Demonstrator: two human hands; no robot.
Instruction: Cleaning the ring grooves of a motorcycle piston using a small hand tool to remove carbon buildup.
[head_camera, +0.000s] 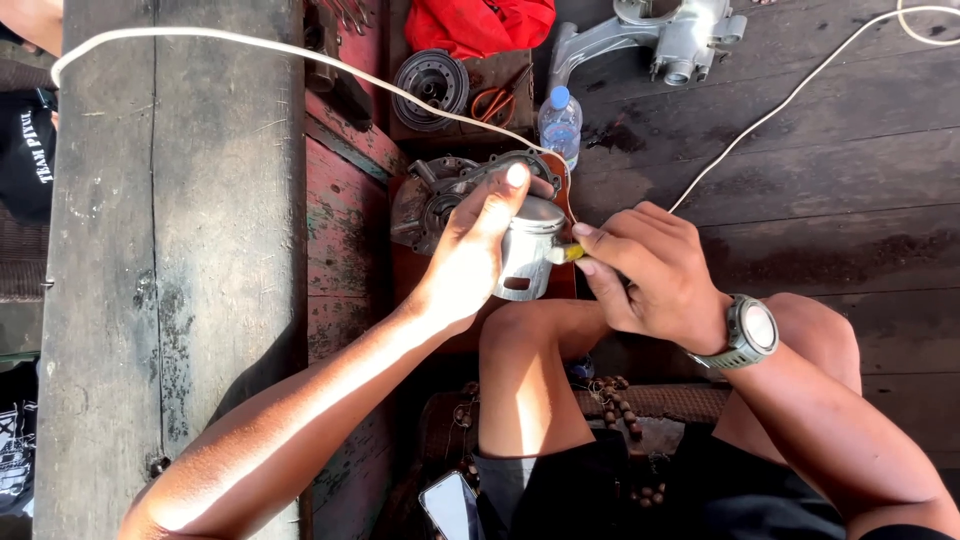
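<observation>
A silvery metal piston (528, 255) — a short, hollow cylinder with a closed, slightly domed crown and a cut-out skirt — is held upright in mid-air above the person's bare knee, crown uppermost, tilted a little. A round pin hole shows in its lower side. A thin tool with a yellow handle (570, 253) — mostly hidden — touches its right side.

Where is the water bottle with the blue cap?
In the head view, the water bottle stands on the dark wooden floor near the top centre, just above the left hand holding the metal piston.
</observation>
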